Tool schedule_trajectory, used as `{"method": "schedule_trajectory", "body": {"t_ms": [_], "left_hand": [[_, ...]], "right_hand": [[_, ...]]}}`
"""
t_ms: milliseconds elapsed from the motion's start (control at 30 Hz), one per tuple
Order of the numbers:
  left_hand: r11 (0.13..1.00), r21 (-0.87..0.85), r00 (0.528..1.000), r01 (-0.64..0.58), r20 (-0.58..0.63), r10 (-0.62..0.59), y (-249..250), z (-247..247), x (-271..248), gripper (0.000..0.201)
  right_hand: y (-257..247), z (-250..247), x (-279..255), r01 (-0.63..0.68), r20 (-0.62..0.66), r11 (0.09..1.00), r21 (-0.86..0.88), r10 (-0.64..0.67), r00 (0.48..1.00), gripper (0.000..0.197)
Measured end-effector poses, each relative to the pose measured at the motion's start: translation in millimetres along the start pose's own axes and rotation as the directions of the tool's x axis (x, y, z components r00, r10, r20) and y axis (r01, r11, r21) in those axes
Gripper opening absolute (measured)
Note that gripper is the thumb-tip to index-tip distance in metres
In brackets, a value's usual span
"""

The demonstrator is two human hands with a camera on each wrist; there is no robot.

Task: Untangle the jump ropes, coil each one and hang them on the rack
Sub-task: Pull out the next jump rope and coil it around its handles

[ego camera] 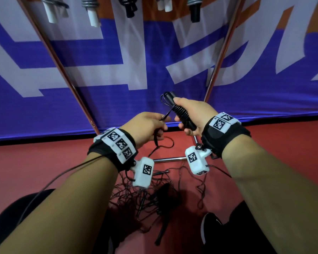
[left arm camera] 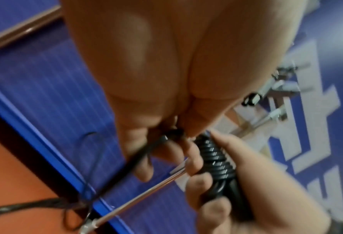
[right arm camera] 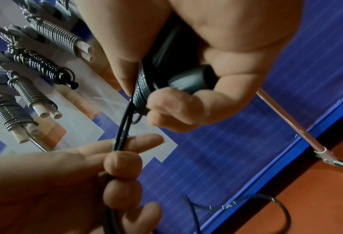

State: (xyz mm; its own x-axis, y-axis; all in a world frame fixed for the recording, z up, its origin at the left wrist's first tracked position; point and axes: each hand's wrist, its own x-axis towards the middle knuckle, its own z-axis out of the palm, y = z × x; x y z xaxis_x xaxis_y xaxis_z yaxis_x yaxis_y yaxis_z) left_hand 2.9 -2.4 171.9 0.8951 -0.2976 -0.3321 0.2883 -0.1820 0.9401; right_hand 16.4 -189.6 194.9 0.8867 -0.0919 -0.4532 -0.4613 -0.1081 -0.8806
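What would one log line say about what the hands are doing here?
stage: coiling | right hand: grips black handles wrapped in cord | left hand: pinches loose cord | floor: tangled ropes | rack: coiled ropes hanging

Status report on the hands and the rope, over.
Right hand grips half-coiled black rope. Left hand pinches its loose cord. Tangled pile on floor below.

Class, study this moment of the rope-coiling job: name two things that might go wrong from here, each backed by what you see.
1. The left hand only pinches the doubled cord; if it slips, the wraps on the handles held by the right hand may loosen.
2. The cord trails down to the tangled pile on the floor; pulling could snag it and tighten knots there.
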Motion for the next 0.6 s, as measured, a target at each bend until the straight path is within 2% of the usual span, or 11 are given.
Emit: {"method": "schedule_trajectory", "body": {"t_ms": [33,67,133,167,233,333,500,600], "left_hand": [[0.995,-0.1,0.999,0.022,0.052,-0.017,1.4,-1.4,-1.0,0.03],[0.992,-0.121,0.993,0.036,0.117,-0.022,2.3,-3.7,-3.2,0.033],[0.997,-0.055,0.968,0.051,0.249,-0.035,3.9,-7.9,-8.7,0.038],[0.998,-0.018,0.96,0.058,0.276,-0.051,4.4,-9.4,-10.0,0.037],[0.997,0.054,0.97,0.063,0.232,-0.074,4.5,-11.3,-9.8,0.027],[0.964,0.264,0.992,0.018,0.115,-0.05,0.6,-8.9,-8.1,0.012],[0.927,0.376,0.999,-0.01,-0.042,0.028,1.6,-5.9,-5.9,0.021],[0.857,0.503,0.972,-0.11,-0.128,0.199,4.5,-13.1,-4.7,0.028]], "right_hand": [[-0.5,-0.8,0.0,0.015,-0.006,1.0,0.0,-0.015,1.0,0.04],[-1.0,-1.5,-0.6,0.025,-0.007,1.0,-0.002,-0.025,1.0,0.04],[-0.9,-2.4,-1.5,0.026,0.01,1.0,-0.01,-0.026,1.0,0.041],[-0.7,-3.0,-1.5,0.017,0.023,1.0,-0.012,-0.017,1.0,0.042],[-0.5,-4.8,-1.9,-0.006,0.047,1.0,-0.028,0.007,0.999,0.048],[-0.8,-6.1,-4.5,-0.027,0.11,0.998,-0.063,0.033,0.993,0.054],[-3.4,-7.4,-12.0,-0.079,0.31,0.993,-0.093,0.104,0.945,0.051],[-5.0,-10.3,-15.2,-0.098,0.466,0.985,-0.139,0.152,0.872,0.045]]}}
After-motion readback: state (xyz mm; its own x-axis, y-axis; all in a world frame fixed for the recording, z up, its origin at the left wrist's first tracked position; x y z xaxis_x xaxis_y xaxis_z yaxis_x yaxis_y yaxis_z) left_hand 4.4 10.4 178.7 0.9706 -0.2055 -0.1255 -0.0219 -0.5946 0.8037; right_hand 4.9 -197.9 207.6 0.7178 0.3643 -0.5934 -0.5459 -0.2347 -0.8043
